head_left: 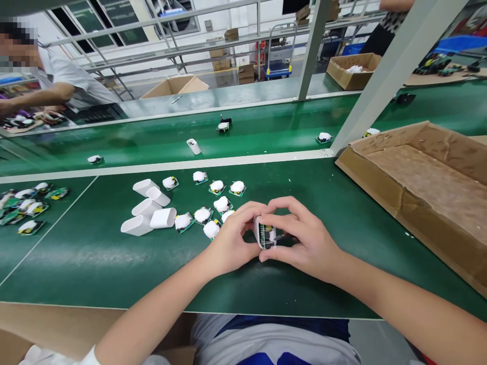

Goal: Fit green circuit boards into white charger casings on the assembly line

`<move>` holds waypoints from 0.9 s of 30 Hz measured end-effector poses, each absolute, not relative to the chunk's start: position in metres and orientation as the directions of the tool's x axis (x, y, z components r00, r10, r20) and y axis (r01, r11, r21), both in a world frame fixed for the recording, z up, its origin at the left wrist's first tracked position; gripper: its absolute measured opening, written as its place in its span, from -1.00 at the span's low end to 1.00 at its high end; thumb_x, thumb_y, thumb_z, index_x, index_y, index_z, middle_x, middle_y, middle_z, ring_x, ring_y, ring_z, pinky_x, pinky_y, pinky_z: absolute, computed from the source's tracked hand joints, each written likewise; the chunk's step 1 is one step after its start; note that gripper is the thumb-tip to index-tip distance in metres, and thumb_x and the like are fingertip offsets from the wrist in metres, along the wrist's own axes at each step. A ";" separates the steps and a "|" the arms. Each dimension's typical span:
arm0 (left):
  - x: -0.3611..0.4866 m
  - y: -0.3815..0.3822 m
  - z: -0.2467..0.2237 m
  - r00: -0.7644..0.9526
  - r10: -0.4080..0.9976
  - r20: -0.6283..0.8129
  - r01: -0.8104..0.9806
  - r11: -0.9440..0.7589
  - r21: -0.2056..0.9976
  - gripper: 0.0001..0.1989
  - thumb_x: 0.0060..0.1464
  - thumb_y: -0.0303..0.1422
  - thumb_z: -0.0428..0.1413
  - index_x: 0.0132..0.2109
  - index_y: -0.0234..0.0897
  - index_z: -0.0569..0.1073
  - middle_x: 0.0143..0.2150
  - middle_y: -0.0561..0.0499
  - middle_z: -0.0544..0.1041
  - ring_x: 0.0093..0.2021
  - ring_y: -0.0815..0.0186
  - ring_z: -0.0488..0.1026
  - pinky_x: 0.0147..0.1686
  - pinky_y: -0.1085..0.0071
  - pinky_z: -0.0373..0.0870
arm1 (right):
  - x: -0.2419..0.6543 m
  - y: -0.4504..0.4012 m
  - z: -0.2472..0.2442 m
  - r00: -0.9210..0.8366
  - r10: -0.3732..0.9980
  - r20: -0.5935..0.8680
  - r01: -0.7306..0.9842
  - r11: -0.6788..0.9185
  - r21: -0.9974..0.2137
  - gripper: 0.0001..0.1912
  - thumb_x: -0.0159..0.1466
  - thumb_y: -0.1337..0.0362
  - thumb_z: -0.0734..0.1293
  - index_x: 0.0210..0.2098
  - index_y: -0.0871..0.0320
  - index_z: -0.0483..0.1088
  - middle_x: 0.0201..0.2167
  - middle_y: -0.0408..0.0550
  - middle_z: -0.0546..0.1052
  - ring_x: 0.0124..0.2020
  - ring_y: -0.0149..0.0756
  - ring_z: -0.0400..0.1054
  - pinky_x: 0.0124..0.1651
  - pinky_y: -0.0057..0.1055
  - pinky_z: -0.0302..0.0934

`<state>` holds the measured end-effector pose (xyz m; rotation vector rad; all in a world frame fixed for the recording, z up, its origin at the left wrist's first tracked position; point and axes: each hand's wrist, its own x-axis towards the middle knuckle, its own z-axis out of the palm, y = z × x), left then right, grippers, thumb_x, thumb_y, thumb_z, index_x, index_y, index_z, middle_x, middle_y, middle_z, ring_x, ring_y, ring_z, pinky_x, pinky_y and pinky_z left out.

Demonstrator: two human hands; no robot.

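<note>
Near the middle of the green work surface, my left hand (238,235) grips a white plastic housing (257,232) from the left. My right hand (304,238) holds a circuit board (267,235) with its fingertips, at the open side of that housing; the board sits at least partly inside. Left of my hands lie several circuit boards with white tops (203,215), the closest partly hidden behind my left hand. Farther left is a group of several white, slant-cut housings (163,218), lying on their sides and touching one another.
An open cardboard box (399,190) stands at the right. More boards (32,208) lie at the far left. Beyond a pale rail (266,159), a green belt (266,129) carries scattered parts. Another person (72,76) is at the upper left.
</note>
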<state>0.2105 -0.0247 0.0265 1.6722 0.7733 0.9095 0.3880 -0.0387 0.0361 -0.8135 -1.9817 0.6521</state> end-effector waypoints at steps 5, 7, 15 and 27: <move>0.209 -0.021 0.024 0.474 0.843 0.254 0.191 -0.381 0.905 -0.64 -0.09 -0.49 0.24 -0.10 -0.20 0.40 -0.09 -0.05 0.38 -0.09 0.24 0.38 -0.20 0.39 0.41 | 0.388 -0.036 0.039 -0.360 0.866 0.348 0.244 0.447 -0.860 -0.56 0.08 0.19 0.48 -0.05 0.00 0.41 -0.16 -0.06 0.28 -0.31 -0.39 0.33 -0.47 -0.53 0.29; 0.209 -0.022 0.022 0.474 0.829 0.296 0.236 -0.444 0.864 -0.67 -0.06 -0.50 0.22 -0.11 -0.20 0.39 -0.12 -0.04 0.39 -0.13 0.27 0.38 -0.24 0.41 0.41 | 0.387 -0.036 0.040 -0.328 0.898 0.295 0.285 0.391 -0.875 -0.62 0.10 0.22 0.46 -0.08 0.01 0.41 -0.19 -0.08 0.29 -0.32 -0.40 0.31 -0.47 -0.54 0.26; 0.208 -0.024 0.025 0.484 0.814 0.322 0.281 -0.493 0.823 -0.63 -0.11 -0.52 0.22 -0.12 -0.19 0.35 -0.15 -0.02 0.37 -0.19 0.30 0.37 -0.29 0.44 0.40 | 0.392 -0.021 0.033 -0.319 0.891 0.324 0.223 0.403 -0.888 -0.74 0.20 0.09 0.36 -0.20 0.12 0.44 -0.31 -0.08 0.37 -0.35 -0.36 0.29 -0.44 -0.47 0.19; 0.204 -0.014 0.026 0.296 0.923 0.247 0.268 -0.328 0.906 -0.62 -0.21 -0.50 0.26 -0.18 -0.22 0.39 -0.11 -0.03 0.35 -0.14 0.27 0.36 -0.28 0.44 0.37 | 0.410 0.002 0.028 -0.244 0.931 0.272 0.673 0.365 -0.643 -0.81 0.24 0.26 0.28 -0.44 0.16 0.48 -0.48 -0.09 0.44 -0.51 -0.35 0.29 -0.46 -0.38 0.14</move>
